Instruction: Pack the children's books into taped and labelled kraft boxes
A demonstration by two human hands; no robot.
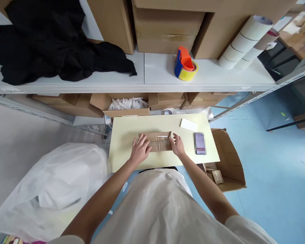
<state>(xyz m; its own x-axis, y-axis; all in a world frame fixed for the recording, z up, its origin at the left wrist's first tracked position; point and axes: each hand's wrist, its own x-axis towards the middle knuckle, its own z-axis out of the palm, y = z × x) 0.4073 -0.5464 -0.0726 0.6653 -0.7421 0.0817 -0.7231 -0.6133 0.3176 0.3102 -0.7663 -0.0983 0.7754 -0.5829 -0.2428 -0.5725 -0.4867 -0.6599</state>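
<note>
A small brown cardboard box (160, 146) with clear tape across its top lies flat on the pale yellow table (127, 125). My left hand (140, 149) rests on the box's left end, its fingers spread over the cardboard. At the opposite end my right hand (177, 145) touches the box's right edge, fingers apart and slightly curled. Neither hand grips the box. To the right of it lie a white slip (188, 124) and a phone-sized purple item (200, 143), its surface blurred out.
Above the table runs a shelf (157, 73) with a tape dispenser (185, 66), label rolls (240, 42) and black cloth (61, 44). An open carton (127, 110) of white items sits on the lower shelf. A large carton (230, 156) stands at right, a white plastic bag (66, 176) at left.
</note>
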